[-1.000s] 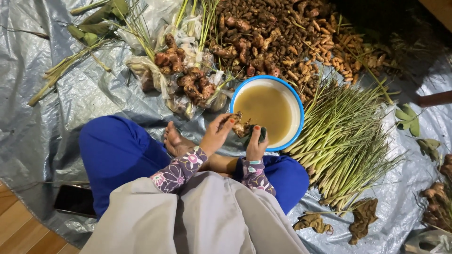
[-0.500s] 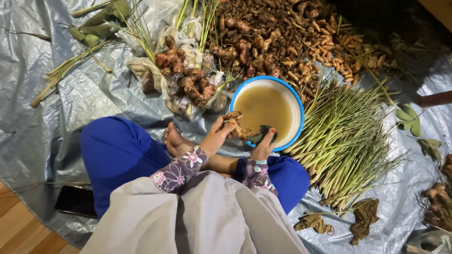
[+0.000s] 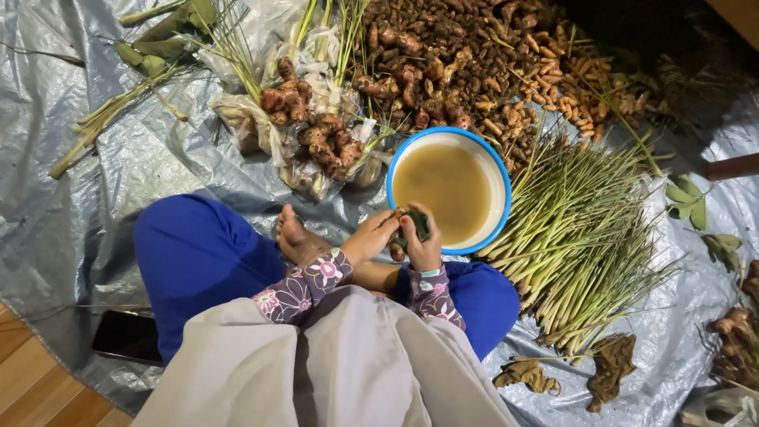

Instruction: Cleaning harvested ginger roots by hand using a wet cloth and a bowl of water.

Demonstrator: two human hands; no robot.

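head view: since the frame half a second ago both hands sit slightly closer together at the near rim of the bowl point(image 3: 496, 170); bowl, piles and tarp are unchanged.

left hand point(image 3: 371, 237) has fingers closed on a small brown root piece point(image 3: 397, 250), pinched from its left side. right hand point(image 3: 423, 245) has fingers curled tight around a dark green scrubbing pad point(image 3: 417, 224), pressed against the same root. the root is held just off the bowl's near-left rim, above the person's lap; its long axis runs roughly up-down in the picture, lower end pointing toward the body, upper end hidden by fingers.

the bowl, white with a blue rim, holds murky brown water and rests on a grey tarp point(image 3: 71, 205). lemongrass stalks point(image 3: 577, 229) lie fanned just right of the bowl, touching its rim. heap of brown roots point(image 3: 466, 63) crowds the far side; bagged roots point(image 3: 316, 138) lie at far left of the bowl. open tarp lies to the left, beyond the blue-clad knee point(image 3: 194, 253). a dark phone point(image 3: 126, 336) lies at the tarp's near-left edge, beside wooden floor point(image 3: 32, 387). dried leaves point(image 3: 609, 368) lie near right.
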